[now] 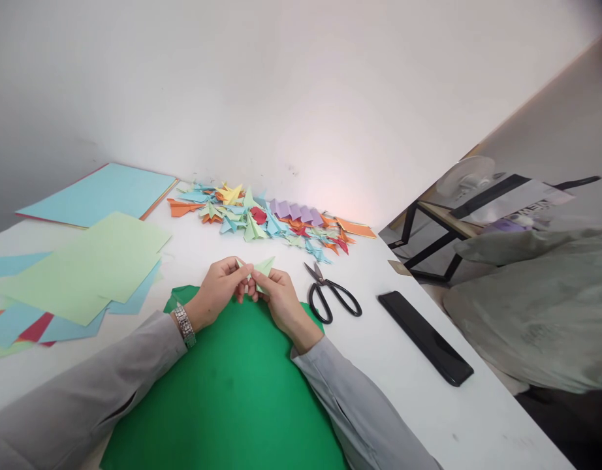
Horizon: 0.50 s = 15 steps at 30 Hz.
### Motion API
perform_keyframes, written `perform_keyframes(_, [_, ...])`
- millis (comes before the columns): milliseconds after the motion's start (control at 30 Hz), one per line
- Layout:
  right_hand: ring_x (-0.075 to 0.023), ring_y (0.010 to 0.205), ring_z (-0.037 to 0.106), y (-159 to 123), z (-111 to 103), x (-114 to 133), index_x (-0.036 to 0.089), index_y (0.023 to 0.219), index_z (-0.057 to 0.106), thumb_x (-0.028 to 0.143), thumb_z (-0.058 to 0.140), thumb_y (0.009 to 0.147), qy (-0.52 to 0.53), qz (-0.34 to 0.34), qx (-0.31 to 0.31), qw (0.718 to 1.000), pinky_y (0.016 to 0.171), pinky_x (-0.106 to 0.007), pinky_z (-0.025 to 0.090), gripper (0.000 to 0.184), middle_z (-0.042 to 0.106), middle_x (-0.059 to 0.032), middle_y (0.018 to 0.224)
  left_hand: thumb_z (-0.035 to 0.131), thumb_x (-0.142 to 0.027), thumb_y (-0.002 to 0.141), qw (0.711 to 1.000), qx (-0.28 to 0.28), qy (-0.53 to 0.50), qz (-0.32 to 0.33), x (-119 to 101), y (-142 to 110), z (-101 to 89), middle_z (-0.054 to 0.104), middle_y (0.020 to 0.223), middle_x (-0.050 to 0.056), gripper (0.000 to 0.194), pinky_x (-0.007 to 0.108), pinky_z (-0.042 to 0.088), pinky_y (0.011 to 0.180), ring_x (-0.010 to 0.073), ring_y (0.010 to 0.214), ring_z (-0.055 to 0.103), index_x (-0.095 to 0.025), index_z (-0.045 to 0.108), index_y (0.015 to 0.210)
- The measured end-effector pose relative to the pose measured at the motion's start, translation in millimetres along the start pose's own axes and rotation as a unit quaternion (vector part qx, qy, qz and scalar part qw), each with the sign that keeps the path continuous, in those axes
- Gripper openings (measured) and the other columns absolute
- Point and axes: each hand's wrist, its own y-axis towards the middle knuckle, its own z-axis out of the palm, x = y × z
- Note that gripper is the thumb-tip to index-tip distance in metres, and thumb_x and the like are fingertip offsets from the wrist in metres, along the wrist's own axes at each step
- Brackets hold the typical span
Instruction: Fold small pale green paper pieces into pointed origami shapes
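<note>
Between my two hands is a small folded piece of light green paper (264,266), one pointed flap sticking up to the right. My left hand (221,287) pinches its left side with thumb and fingers. On the right side, my right hand (281,301) grips it with the thumb on top. Fingers hide much of the paper's lower part. Both hands are above the far edge of a green sheet (217,391). Beyond them lies a pile of folded paper planes (254,225) in several colours. Black-handled scissors (325,290) lie partly open to the right of my right hand.
Loose coloured sheets (85,267) overlap at the left, with a blue-topped paper stack (105,192) behind them. A long black case (423,336) lies near the table's right edge. A pleated purple paper strip (296,212) rests by the wall. Past the edge is a person's grey-green clothing (536,313).
</note>
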Motion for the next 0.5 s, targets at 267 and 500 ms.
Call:
perform_keyframes(267, [-0.0087,0.048,0.046,-0.3,-0.9,0.4,0.015,0.059,0.063,0.044,0.064,0.073,-0.050,-0.027,0.004,0.998,0.048,-0.022,0.035,0.033,0.056,0.0005,0.053,0.058,-0.034,0.077,1.000,-0.004,0.005,-0.004,-1.1,-0.8,1.2,0.053,0.047,-0.003,0.027,0.020,0.037,0.037,0.0080,0.038,0.046,-0.017,0.046,0.061])
perform_keyframes(500, [-0.0087,0.047,0.045,-0.1,-0.5,1.3,0.015,0.057,0.062,0.044,0.064,0.073,-0.064,-0.041,-0.006,0.997,0.048,-0.023,0.034,0.033,0.056,0.0009,0.052,0.058,-0.033,0.077,1.000,-0.005,-0.003,-0.010,0.0,0.7,1.6,0.053,0.046,-0.003,0.028,0.019,0.036,0.036,0.0072,0.036,0.045,-0.016,0.047,0.059])
